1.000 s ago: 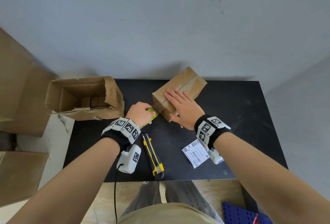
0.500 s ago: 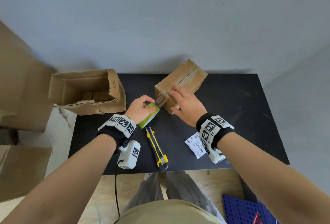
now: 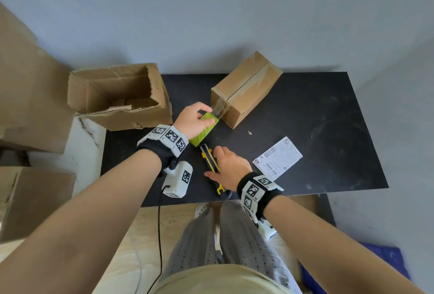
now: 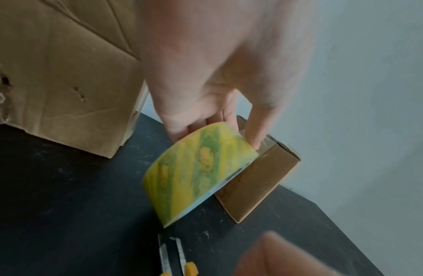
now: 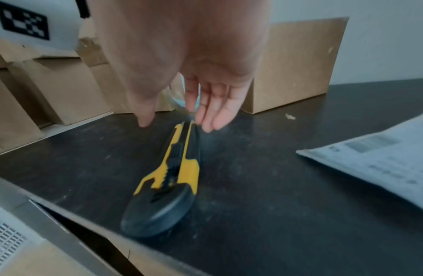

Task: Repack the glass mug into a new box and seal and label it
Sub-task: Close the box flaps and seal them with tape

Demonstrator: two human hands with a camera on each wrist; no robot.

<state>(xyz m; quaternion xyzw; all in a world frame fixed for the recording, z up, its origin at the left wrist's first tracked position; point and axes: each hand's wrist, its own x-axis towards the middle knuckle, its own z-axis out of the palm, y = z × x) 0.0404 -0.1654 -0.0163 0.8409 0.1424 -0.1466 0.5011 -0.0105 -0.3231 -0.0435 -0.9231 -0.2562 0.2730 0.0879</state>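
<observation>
while the left hand (image 3: 192, 121) grips the green-and-yellow tape roll (image 3: 203, 132) just off the near end of the closed box (image 3: 244, 90), a clear strip of tape runs from the roll to that end, with the forefinger (image 4: 257, 128) laid on the strip. the box sits on the black bench (image 3: 317, 115), tape along its top seam; the glass mug cannot be seen. the right hand (image 3: 229, 167) hovers with fingers loose and spread over the yellow-and-black utility knife (image 5: 175, 168), holding nothing; whether it touches the knife is unclear. a white shipping label (image 3: 277, 158) lies flat to the right of that hand. an open, torn cardboard box (image 3: 117, 96) stands at the bench's left edge.
</observation>
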